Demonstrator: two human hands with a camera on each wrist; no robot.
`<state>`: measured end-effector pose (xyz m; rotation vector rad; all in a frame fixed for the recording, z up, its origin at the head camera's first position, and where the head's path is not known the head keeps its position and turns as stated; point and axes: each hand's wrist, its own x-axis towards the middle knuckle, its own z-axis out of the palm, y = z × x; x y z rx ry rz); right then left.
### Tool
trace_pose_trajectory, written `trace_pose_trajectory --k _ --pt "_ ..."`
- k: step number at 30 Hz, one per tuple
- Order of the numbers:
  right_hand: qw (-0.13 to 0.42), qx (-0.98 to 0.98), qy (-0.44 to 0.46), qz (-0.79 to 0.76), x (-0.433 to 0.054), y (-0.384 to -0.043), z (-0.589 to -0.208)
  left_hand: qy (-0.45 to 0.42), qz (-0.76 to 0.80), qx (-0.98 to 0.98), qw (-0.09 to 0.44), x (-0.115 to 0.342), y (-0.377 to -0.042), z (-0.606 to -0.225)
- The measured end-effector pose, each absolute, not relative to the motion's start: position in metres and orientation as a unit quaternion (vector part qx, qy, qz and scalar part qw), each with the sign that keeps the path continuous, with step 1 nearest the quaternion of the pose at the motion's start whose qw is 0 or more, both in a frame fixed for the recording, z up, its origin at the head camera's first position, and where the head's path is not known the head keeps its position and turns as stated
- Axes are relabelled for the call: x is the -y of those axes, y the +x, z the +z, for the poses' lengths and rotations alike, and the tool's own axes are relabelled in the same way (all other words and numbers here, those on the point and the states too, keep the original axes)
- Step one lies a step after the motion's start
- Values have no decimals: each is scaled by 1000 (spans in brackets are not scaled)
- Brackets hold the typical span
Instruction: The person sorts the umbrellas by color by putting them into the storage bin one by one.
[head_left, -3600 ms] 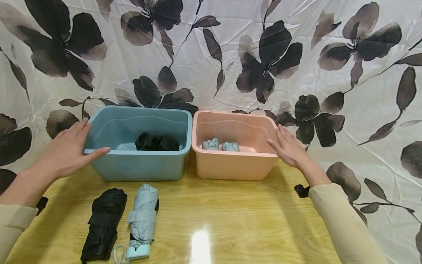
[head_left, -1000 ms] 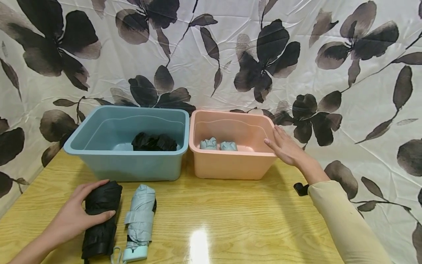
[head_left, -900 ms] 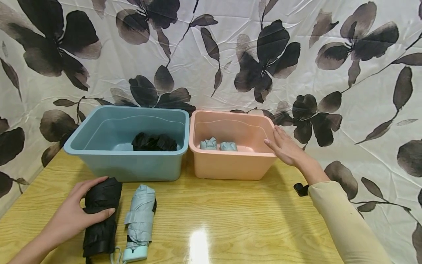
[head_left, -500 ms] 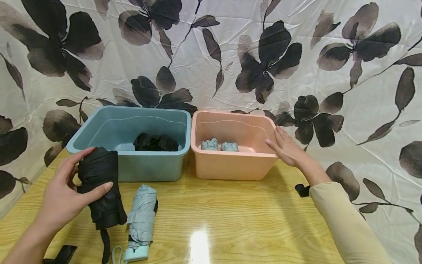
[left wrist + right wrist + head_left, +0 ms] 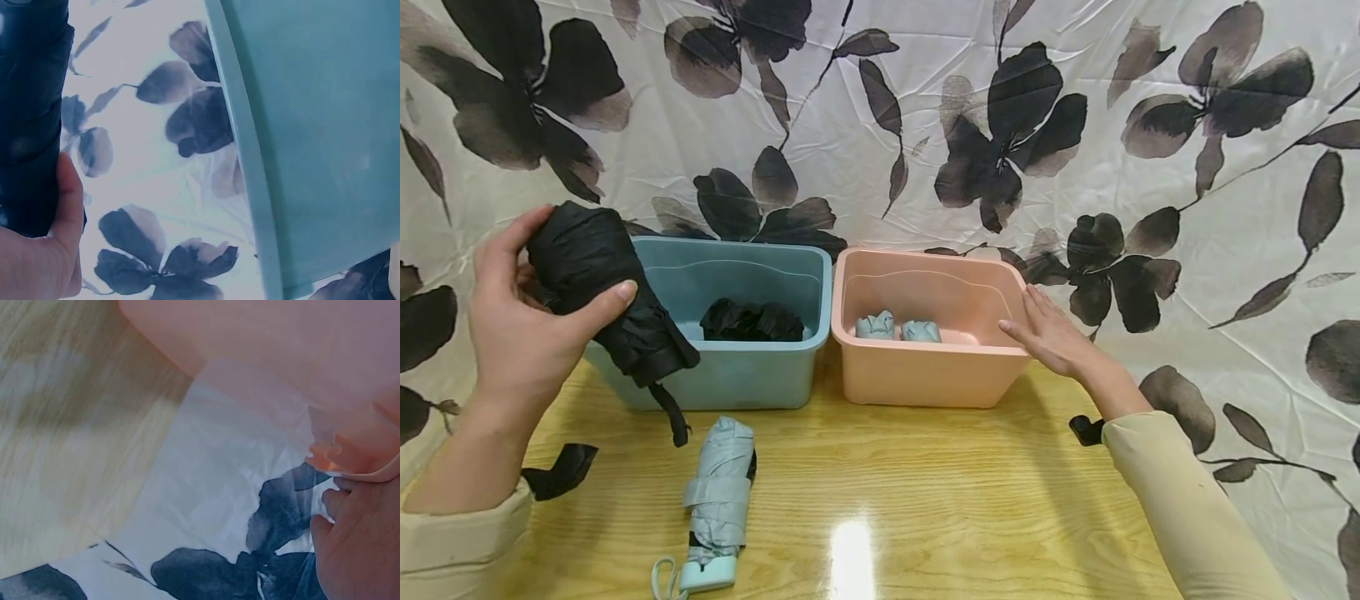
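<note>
My left hand [image 5: 523, 337] grips a folded black umbrella [image 5: 583, 250], fingers behind it and thumb across its front. The umbrella is lifted over the left end of the blue bin [image 5: 730, 379], its strap hanging down. In the left wrist view, the black umbrella [image 5: 28, 119] stands beside the bin's rim. Inside the blue bin lies a black bunched cloth item [image 5: 752, 321]. My right hand [image 5: 1056, 337], fingers extended, rests against the right rim of the pink bin [image 5: 925, 379]. Two light blue fabric bundles [image 5: 876, 326] lie in the pink bin, partly hidden by its front wall.
A folded light blue umbrella [image 5: 721, 492] with a wrist loop lies on the wooden table [image 5: 940, 492], in front of the blue bin. Behind both bins hangs a floral cloth [image 5: 880, 125]. The bins stand side by side.
My left hand has left the blue bin's rim, taken hold of the black umbrella on the table and raised it to the bin's left end. My right hand has stayed put.
</note>
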<state>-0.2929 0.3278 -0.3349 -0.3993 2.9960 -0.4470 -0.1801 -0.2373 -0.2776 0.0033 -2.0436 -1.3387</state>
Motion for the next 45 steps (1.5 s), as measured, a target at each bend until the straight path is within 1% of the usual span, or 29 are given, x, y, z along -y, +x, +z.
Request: trace_pose_trajectory --k 3,8,18,23,26,29,35,45 --pt "44 -980 -131 -146 -328 -293 -335 19 -506 798 326 242 -193 -271" --pt "51 -977 -130 -161 -330 -293 -334 24 -463 841 279 255 -216 -270" --pt "75 -967 -125 -207 -335 -292 -335 -11 -397 900 180 272 -259 -281" --pt "79 -967 -126 -208 -336 -292 -337 -8 -382 914 133 281 -276 -282" --pt "79 -967 -125 -207 -336 -292 -337 -10 -375 919 122 284 -287 -281" --pt "79 -967 -125 -209 -336 -292 -337 -26 -352 927 126 286 -297 -282" --pt "77 -967 -123 -211 -335 -292 -336 -56 -307 941 131 288 -314 -298" --pt "75 -968 -126 -205 -334 -294 -337 -83 -264 957 84 291 -332 -329"
